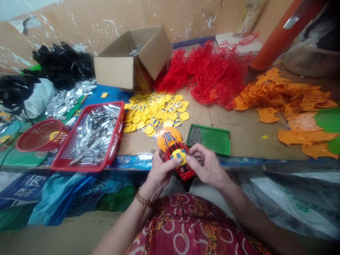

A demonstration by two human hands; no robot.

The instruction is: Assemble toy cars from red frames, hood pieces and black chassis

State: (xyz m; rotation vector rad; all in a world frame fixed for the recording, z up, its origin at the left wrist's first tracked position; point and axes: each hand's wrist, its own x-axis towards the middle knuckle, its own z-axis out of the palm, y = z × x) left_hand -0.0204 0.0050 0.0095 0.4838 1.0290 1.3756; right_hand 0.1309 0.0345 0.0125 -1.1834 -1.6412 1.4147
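Observation:
Both of my hands hold a red plastic toy (pixel 183 173) above the front edge of the workbench (pixel 233 148). It has an orange dome (pixel 169 139) at its far end and a yellow piece (pixel 178 157) on top. My left hand (pixel 162 173), with a gold bracelet (pixel 144 199) at the wrist, grips the toy's left side. Against its right side, my right hand (pixel 207 164) presses its fingertips near the yellow piece. Just beyond the toy lie loose yellow plastic parts (pixel 154 113).
A red tray of silver packets (pixel 117 124) and a red round basket (pixel 39 136) stand left, with a green pegged tray (pixel 208 140) right of the hands. Behind are a cardboard box (pixel 132 60) and tangled red plastic frames (pixel 212 74). Orange cut pieces (pixel 281 95) lie right.

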